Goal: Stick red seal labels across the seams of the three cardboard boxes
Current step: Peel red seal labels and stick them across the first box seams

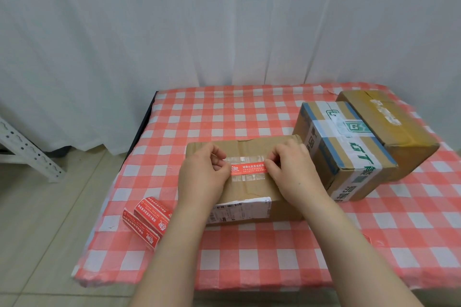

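Table (224, 112): three boxes on it. The near box (249, 148) is the one being worked. The taped box (349, 149) is just to its right, and the far box (389, 127) is touching that one from behind. Neither shows a red label yet, so I'd call this box one of three.

Step in hand is laying the label down. To do it well:
- keep it taut between both ends
- check that it bridges the seam, which I can't make out under the clear tape
- press from the middle outward so no bubbles form
- rub the ends down last

Left hand (203, 174) has its fingers curled and pinches the label's left end. Right hand (294, 172) does the same on the right end, thumb on top.

Label (248, 168) lies left-to-right on the near box's top over the clear tape, between the two hands, with its middle exposed.

Spare labels (147, 219) sit on the table near the left forearm, apart from the box.
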